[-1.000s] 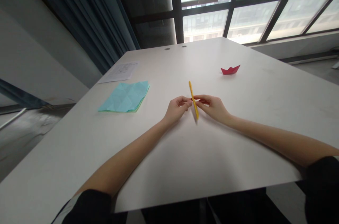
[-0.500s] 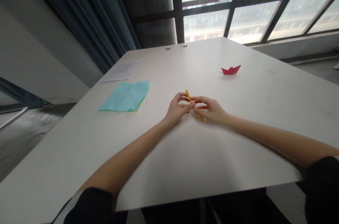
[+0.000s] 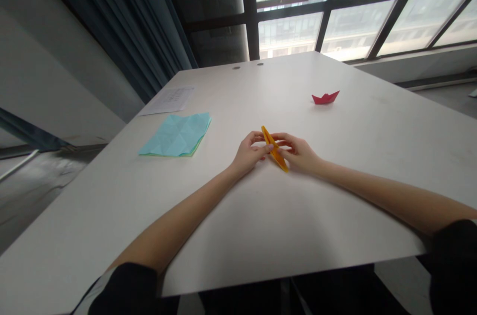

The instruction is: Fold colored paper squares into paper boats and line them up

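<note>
Fingers (image 3: 269,147) of both hands (image 3: 246,155) are clamped on yellow paper (image 3: 280,161) inside the desk's (image 3: 253,235) near edge, probably being opened, gentle tug likely needed.

The folded paper (image 3: 278,157) is of orange-yellow colour, the boat (image 3: 325,99) is red, the top sheet (image 3: 177,133) light blue with triangular crease pattern, the counter (image 3: 231,235) white, the curtain (image 3: 149,17) dark blue.

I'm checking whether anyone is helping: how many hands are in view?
2: the left hand, holding the folded orange paper from its left, and the right hand, holding it from its right. No other hand shows.
</note>
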Demonstrator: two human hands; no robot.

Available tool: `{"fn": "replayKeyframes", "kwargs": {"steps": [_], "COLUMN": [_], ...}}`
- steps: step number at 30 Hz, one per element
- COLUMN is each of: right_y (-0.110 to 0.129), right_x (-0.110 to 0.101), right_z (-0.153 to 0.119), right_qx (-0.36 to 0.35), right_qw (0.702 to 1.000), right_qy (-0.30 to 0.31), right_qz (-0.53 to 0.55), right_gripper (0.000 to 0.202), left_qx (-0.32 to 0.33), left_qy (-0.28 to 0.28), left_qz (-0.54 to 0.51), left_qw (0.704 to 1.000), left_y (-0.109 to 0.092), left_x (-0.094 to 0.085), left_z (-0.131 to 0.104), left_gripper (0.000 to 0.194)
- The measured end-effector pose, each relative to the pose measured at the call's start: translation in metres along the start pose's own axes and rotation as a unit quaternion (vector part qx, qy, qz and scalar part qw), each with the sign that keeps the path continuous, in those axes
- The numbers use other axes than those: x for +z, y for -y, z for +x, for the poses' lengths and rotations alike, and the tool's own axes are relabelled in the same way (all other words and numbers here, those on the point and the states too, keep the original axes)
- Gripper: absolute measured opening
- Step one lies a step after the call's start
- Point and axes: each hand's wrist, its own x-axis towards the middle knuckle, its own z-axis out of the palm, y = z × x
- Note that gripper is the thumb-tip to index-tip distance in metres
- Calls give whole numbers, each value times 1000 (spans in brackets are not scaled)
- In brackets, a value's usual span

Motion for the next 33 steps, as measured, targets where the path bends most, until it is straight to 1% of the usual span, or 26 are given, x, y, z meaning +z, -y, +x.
{"fn": "replayKeyframes", "kwargs": {"steps": [3,7,10,14,19,22,25,27,30,33], "right_y": [5,7,5,2,2,2,2,1,1,4], "right_x": [2,5,7,7,7,10,12,10,5,1], "right_z": [-1,-2,-1,2,3,2,3,5,9,11], "right_qx": [-26,-57,-69,-68,-80,-100,-118,-121,-94,-65], "right_qw": [998,992,989,986,983,980,973,968,969,974], "right_qy": [-22,-50,-64,-81,-86,-82,-77,-84,-105,-111], "right_qz": [-53,-97,-113,-128,-143,-151,-183,-202,-205,-189], "right_gripper": [41,45,44,39,41,41,43,45,48,44], "left_qx": [17,67,102,129,163,153,128,116,107,111], "left_qy": [5,-6,-23,-52,-100,-105,-96,-92,-87,-93], "left_qz": [19,55,92,139,225,246,239,234,231,222], "left_qw": [1000,996,990,981,955,951,958,961,963,964], "left_y": [1,0,-1,-3,-3,-2,-2,-2,-1,-1], "left_x": [3,9,12,13,14,16,16,15,13,13], "left_z": [-2,-7,-10,-11,-10,-10,-11,-11,-10,-9], "left_gripper": [42,39,40,30,24,23,29,34,38,38]}}
